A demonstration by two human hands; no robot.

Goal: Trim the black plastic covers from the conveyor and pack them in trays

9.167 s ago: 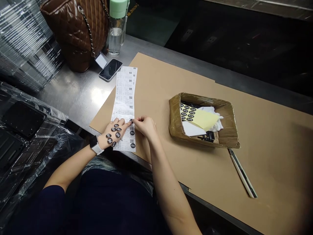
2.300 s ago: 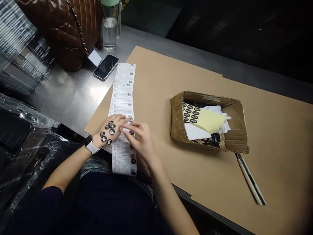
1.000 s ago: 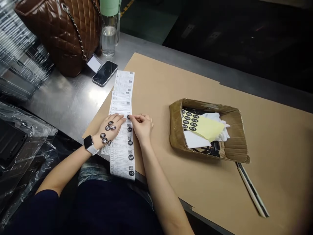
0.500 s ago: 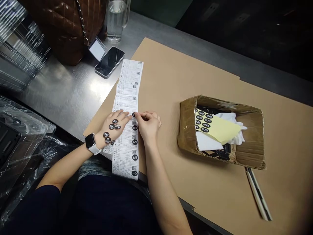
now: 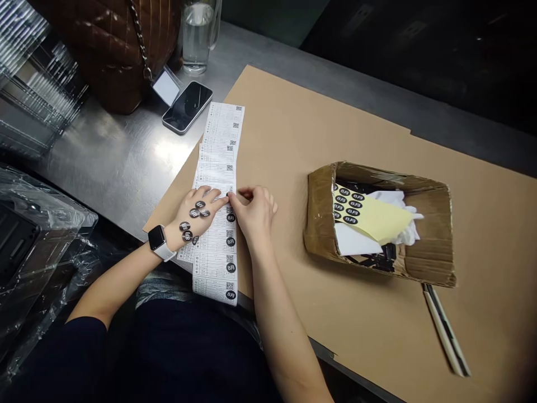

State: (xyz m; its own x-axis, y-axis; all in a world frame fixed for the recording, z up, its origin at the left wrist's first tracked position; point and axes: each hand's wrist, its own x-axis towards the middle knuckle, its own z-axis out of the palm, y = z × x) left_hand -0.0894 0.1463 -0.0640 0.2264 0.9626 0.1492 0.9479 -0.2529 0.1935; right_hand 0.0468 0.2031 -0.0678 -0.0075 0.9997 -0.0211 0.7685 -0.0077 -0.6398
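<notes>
Strips of white printed labels (image 5: 213, 260) lie overlapping down the cardboard sheet, with QR codes along their right side. Round black stickers (image 5: 230, 242) marked 8月 sit below several of the codes near me. My left hand (image 5: 195, 217) rests flat on the labels, fingers spread, with several of the same stickers on its back. Its index fingertip reaches a small black sticker (image 5: 228, 195) at the labels' right edge. From the other side, my right hand (image 5: 255, 215) pinches that sticker between thumb and finger; most of it is hidden.
A cut-open cardboard box (image 5: 321, 218) to the right holds a yellow sticker sheet (image 5: 388, 218) and crumpled white paper. A cutter-like tool (image 5: 447, 330) lies beside it. A phone (image 5: 187, 107), a water jug (image 5: 196, 42) and a brown quilted bag (image 5: 113, 56) stand at the back left.
My left index fingertip has shifted slightly right, onto the sticker at my right fingertips. The right hand stays at nearly the same spot, and the view has tilted a little.
</notes>
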